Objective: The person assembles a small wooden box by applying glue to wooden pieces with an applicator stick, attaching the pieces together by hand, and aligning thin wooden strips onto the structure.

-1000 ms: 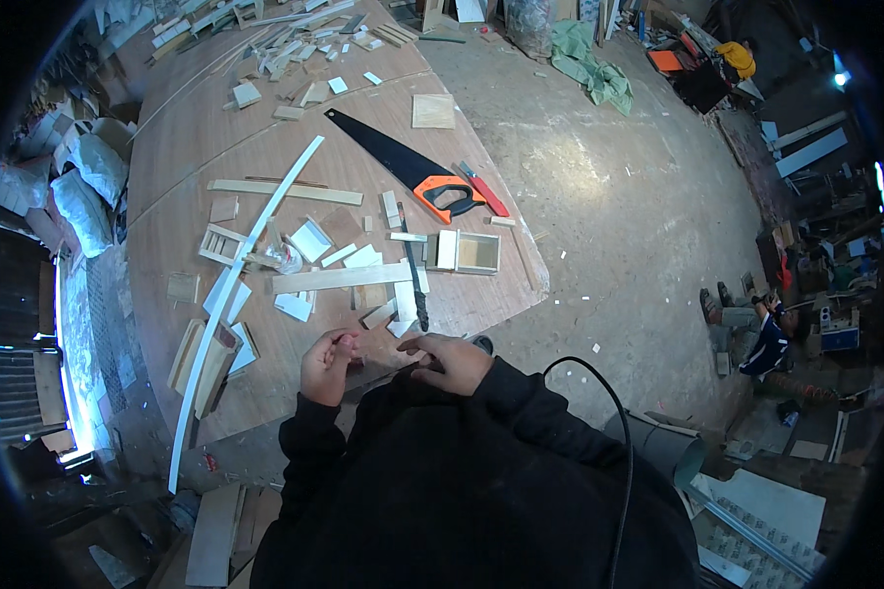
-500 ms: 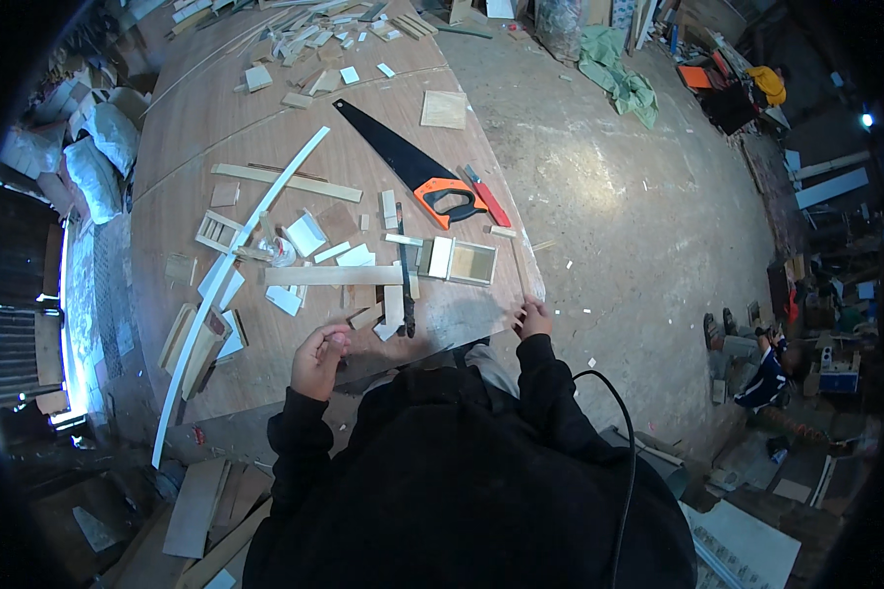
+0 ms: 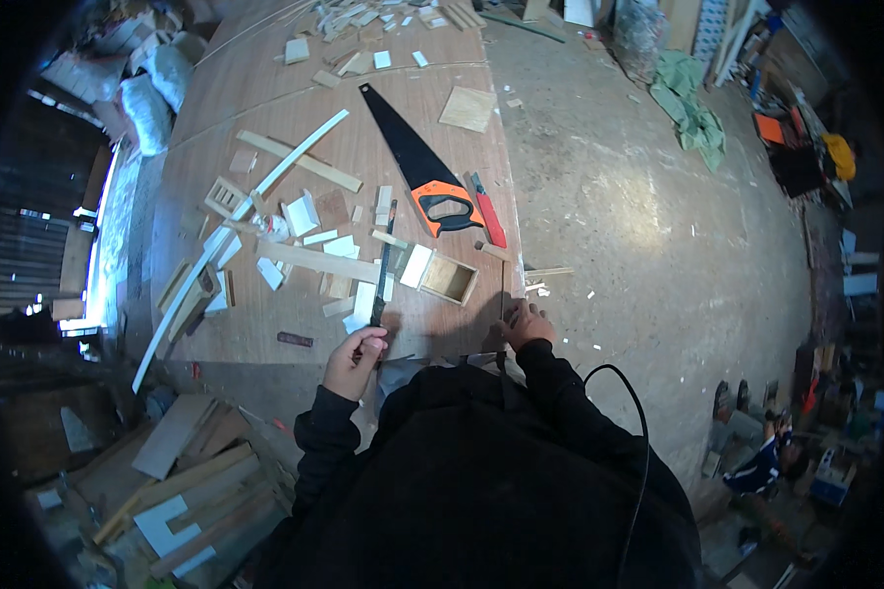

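My left hand (image 3: 356, 361) is at the near table edge with curled fingers, by the lower end of a long thin dark bar (image 3: 384, 267); whether it grips the bar or something else is hidden. At the right table edge, my right hand (image 3: 528, 326) has its fingers closed at the end of a thin wooden strip (image 3: 505, 282). Between the hands lies a small open wooden box (image 3: 449, 281) with a white panel (image 3: 416, 265) at its left. A small dark reddish-brown piece (image 3: 295, 340) lies left of my left hand.
Beyond the box lie a handsaw (image 3: 403, 137) with an orange handle and a red-handled cutter (image 3: 491, 221). Wood offcuts (image 3: 324, 260) and a long white strip (image 3: 206, 257) cover the left of the table. Scrap boards (image 3: 177, 437) lie at lower left; another person (image 3: 761, 466) sits at lower right.
The view has turned, so the table looks rotated clockwise. My left hand has moved right to the dark bar's end, and the reddish-brown piece now shows. My right hand stays at the strip.
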Available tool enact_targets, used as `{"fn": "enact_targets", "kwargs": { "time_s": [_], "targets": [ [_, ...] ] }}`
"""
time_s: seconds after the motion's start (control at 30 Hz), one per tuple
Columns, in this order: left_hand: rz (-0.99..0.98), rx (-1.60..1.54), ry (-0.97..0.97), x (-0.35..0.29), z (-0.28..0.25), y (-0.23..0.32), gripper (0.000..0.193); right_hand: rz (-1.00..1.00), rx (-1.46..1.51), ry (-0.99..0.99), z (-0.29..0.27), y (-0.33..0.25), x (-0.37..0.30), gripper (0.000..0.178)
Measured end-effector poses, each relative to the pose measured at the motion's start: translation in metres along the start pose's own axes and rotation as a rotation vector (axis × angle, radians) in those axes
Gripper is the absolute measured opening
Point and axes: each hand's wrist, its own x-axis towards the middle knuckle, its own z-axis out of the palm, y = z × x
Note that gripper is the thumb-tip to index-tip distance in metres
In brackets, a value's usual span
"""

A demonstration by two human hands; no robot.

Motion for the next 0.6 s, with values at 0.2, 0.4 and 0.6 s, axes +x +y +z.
{"fn": "enact_targets", "kwargs": {
  "time_s": [0.2,0.4,0.6],
  "targets": [
    [-0.11,-0.049,0.12,-0.039,0.039,-0.017,0.027,-0.152,-0.114,-0.095,-0.003,0.01,0.01,0.051],
    [-0.087,-0.017,0.206,-0.05,0.044,-0.025,0.026,-0.198,-0.109,-0.038,-0.001,0.01,0.024,0.039],
    [-0.153,-0.014,0.314,-0.06,0.041,-0.03,0.026,-0.312,-0.073,0.005,-0.003,0.015,0.034,0.033]
  ]
}}
